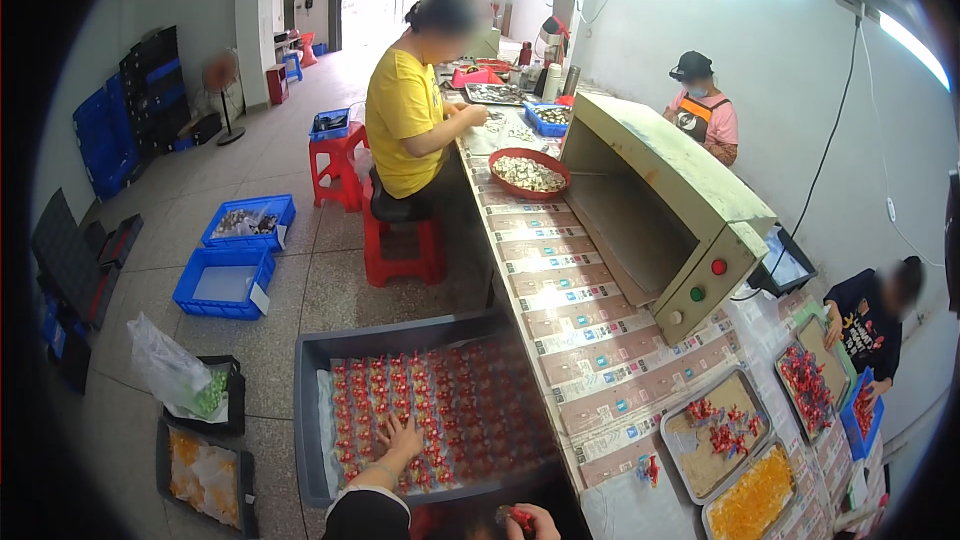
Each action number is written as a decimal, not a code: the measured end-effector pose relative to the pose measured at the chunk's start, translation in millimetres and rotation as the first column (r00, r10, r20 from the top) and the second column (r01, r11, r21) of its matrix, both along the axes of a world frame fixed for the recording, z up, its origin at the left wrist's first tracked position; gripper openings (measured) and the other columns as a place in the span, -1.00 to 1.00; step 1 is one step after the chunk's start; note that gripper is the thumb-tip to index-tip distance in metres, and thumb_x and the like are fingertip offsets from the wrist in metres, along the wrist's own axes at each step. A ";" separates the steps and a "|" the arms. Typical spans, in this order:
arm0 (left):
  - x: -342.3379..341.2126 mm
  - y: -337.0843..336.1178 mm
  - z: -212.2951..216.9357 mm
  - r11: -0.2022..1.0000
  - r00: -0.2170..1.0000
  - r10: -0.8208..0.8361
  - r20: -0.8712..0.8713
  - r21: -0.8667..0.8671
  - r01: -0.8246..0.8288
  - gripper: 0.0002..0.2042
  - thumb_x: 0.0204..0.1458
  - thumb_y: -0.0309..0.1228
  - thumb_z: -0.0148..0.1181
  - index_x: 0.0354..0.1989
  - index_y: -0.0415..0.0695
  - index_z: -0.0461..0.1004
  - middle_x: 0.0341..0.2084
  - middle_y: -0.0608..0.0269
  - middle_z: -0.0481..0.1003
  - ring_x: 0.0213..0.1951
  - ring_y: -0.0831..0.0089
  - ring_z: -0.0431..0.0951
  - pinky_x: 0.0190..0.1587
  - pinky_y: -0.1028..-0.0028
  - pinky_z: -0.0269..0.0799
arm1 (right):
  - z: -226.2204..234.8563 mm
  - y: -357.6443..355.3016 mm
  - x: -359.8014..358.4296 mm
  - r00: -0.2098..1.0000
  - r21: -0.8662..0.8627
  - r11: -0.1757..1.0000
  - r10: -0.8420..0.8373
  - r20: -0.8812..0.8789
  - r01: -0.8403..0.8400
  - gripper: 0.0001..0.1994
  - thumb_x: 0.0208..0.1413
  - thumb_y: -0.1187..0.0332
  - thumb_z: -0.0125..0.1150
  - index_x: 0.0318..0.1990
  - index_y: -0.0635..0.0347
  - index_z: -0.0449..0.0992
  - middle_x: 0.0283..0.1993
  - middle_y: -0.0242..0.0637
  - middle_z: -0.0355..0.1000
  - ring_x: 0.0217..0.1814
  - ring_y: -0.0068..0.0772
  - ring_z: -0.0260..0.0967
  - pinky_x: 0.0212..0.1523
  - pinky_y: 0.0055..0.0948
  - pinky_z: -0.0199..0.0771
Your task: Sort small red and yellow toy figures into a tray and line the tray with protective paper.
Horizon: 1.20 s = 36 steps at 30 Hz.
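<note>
My left hand [402, 440] reaches over a large grey bin [308, 410], its fingers spread and lying on or just above the rows of small red-and-gold figures [385, 390]. The figures stand in neat lines on a pale liner, the right part of them in shade. At the lower edge my right hand [538, 522] is closed round a small red piece [520, 517], partly cut off by the frame. Whether it matches the figures in the bin, I cannot tell.
Right of the bin runs a long table [590, 380] with a beige conveyor machine [670, 180]. Trays of red-blue pieces [725, 430] and orange pieces [750, 500] lie at its near end. Three people work around it. Blue crates [225, 285] and a black crate [205, 475] stand on the floor left.
</note>
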<state>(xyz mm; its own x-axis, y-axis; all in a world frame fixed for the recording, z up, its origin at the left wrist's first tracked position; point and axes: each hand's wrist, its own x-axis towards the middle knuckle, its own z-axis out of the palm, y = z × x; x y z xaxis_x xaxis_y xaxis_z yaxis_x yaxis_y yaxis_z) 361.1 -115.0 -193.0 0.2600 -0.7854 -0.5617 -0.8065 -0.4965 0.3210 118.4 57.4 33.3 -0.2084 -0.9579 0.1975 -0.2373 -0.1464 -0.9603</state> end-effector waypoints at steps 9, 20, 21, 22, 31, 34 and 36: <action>-3.0 -15.0 8.7 0.993 0.998 -0.020 0.052 -0.115 0.026 -0.45 0.10 -0.05 -0.26 0.24 0.01 -0.05 0.24 -0.14 -0.43 0.27 -0.02 -0.41 0.19 -0.09 -0.50 | -2.7 -28.4 -0.4 0.999 0.319 0.948 -0.005 0.046 -0.010 -0.80 -0.06 0.43 0.17 -0.25 0.30 0.45 -0.35 -0.26 0.46 -0.36 -0.56 0.41 -0.29 -0.59 0.38; -0.8 -5.6 3.9 0.989 0.996 0.084 -0.038 -0.117 -0.088 -0.40 0.07 -0.15 -0.12 0.25 -0.02 -0.14 0.25 -0.07 -0.35 0.28 0.04 -0.34 0.22 -0.02 -0.43 | -17.4 -20.7 8.1 1.000 0.325 0.946 0.012 0.009 -0.014 -0.78 -0.05 0.40 0.19 -0.24 0.29 0.44 -0.35 -0.28 0.44 -0.33 -0.59 0.38 -0.29 -0.62 0.35; -3.4 -8.3 5.5 0.989 0.997 0.069 -0.022 -0.132 -0.071 -0.40 0.08 -0.15 -0.12 0.25 -0.03 -0.15 0.25 -0.09 -0.35 0.28 0.03 -0.33 0.22 0.00 -0.42 | -17.6 -19.3 12.0 1.000 0.328 0.944 0.007 0.006 -0.008 -0.78 -0.05 0.40 0.19 -0.24 0.29 0.44 -0.35 -0.28 0.44 -0.33 -0.59 0.38 -0.29 -0.62 0.35; -0.5 -6.9 7.5 0.989 0.998 0.064 -0.025 -0.129 -0.067 -0.40 0.08 -0.15 -0.12 0.25 -0.03 -0.15 0.25 -0.09 -0.35 0.28 0.03 -0.33 0.22 0.00 -0.42 | -17.6 -17.7 16.1 1.000 0.328 0.944 0.020 0.007 -0.021 -0.78 -0.05 0.40 0.19 -0.24 0.29 0.44 -0.35 -0.27 0.44 -0.34 -0.59 0.38 -0.29 -0.62 0.35; -2.1 -15.1 4.6 0.985 0.993 0.100 -0.067 -0.131 -0.108 -0.44 0.08 -0.15 -0.13 0.23 -0.07 -0.07 0.25 -0.11 -0.35 0.28 0.04 -0.37 0.22 0.00 -0.41 | -59.1 -28.7 38.7 0.986 0.521 0.839 0.108 0.125 -0.158 -0.75 0.02 0.36 0.13 -0.18 0.33 0.40 -0.29 -0.32 0.44 -0.24 -0.64 0.34 -0.20 -0.64 0.33; -1.6 -7.8 9.0 0.980 0.990 0.114 -0.089 -0.154 -0.127 -0.45 0.09 -0.14 -0.13 0.23 -0.06 -0.05 0.25 -0.08 -0.36 0.28 0.06 -0.40 0.23 0.03 -0.42 | -102.4 -24.4 52.2 0.935 0.577 0.756 0.132 0.329 -0.310 -0.76 0.04 0.36 0.10 -0.18 0.34 0.38 -0.30 -0.33 0.43 -0.25 -0.65 0.33 -0.20 -0.64 0.31; 2.8 -0.9 8.5 0.983 0.984 0.103 -0.146 -0.139 -0.124 -0.44 0.08 -0.15 -0.12 0.23 -0.06 -0.05 0.25 -0.07 -0.35 0.28 0.06 -0.39 0.24 0.06 -0.42 | -121.2 -14.5 54.4 0.917 0.529 0.785 0.121 0.379 -0.322 -0.79 0.02 0.32 0.14 -0.24 0.26 0.43 -0.44 -0.47 0.39 -0.43 -0.76 0.24 -0.40 -0.71 0.25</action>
<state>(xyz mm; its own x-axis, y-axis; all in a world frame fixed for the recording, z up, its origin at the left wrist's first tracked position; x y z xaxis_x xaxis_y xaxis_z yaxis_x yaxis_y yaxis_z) 363.9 -115.9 -184.4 0.2803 -0.8317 -0.4792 -0.6904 -0.5216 0.5014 172.9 42.9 -87.9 0.0709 -0.8973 -0.4357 0.0540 0.4396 -0.8966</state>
